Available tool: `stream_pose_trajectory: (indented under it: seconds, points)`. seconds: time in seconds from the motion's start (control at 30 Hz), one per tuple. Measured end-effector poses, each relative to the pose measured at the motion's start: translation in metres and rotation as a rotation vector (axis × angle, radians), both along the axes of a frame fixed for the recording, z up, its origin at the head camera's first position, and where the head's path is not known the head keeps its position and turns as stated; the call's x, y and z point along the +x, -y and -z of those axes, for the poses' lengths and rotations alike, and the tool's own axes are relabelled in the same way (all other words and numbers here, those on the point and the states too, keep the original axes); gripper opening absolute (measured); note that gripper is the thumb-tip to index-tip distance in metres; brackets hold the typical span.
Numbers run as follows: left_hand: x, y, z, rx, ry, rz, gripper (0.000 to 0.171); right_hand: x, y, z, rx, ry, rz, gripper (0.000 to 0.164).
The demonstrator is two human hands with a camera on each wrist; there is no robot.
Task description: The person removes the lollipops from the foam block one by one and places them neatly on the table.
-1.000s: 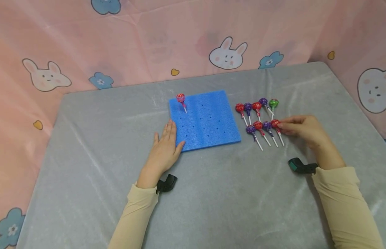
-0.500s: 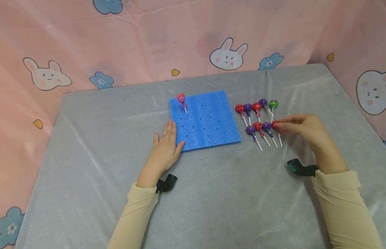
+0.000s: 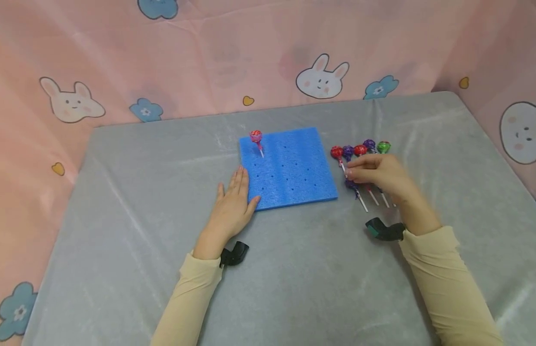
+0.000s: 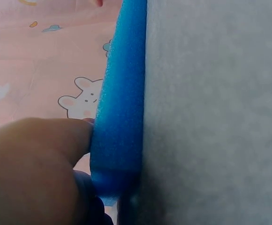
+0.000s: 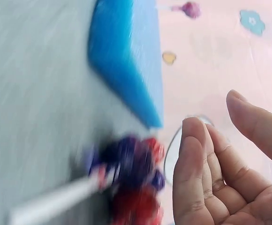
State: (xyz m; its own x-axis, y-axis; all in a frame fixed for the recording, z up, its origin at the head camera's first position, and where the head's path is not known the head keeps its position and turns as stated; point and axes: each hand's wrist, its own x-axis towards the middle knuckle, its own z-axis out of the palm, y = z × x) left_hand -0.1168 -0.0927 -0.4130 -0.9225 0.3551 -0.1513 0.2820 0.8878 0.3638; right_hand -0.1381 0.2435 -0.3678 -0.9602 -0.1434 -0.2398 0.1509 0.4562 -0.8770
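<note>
My left hand lies along the left edge of the blue foam board, its thumb by the front corner. One red-and-pink lollipop stands by its stick at the board's back left. My right hand hovers over two rows of lollipops, thumb and fingers apart with nothing between them in the right wrist view. Nearest its fingertips is a purple lollipop of the front row; the hand hides most other heads there. Behind lie a red lollipop, another purple and red one, and a green lollipop.
Small holes dot the foam board. Grey cloth covers the table, and a pink printed curtain hangs along its back and right side. Each wrist wears a black camera, such as the right wrist camera.
My right hand has let go of the red lollipop at the front row's right end and moved left over the rows. My left hand stays on the board's edge.
</note>
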Motion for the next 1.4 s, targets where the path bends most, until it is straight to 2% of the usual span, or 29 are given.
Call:
stream_pose_trajectory:
  seconds: [0.37,0.93,1.03,1.23,1.4]
  points:
    - [0.0,0.001,-0.002,0.008,0.011,0.004,0.07,-0.017,0.038,0.002,-0.136,-0.045,-0.017,0.04]
    - [0.0,0.001,-0.001,0.009,0.008,0.003,0.07,-0.048,0.092,0.011,-0.289,-0.035,-0.044,0.034]
    - [0.0,0.001,-0.002,0.006,0.008,0.002,0.07,-0.053,0.104,0.013,-0.293,-0.036,-0.036,0.033]
    - [-0.002,0.001,-0.003,0.003,-0.002,-0.002,0.07,-0.065,0.128,0.014,-0.396,-0.044,0.015,0.031]
    - [-0.001,0.001,-0.002,-0.003,0.006,0.0,0.071,-0.071,0.146,0.02,-0.421,-0.059,0.051,0.031]
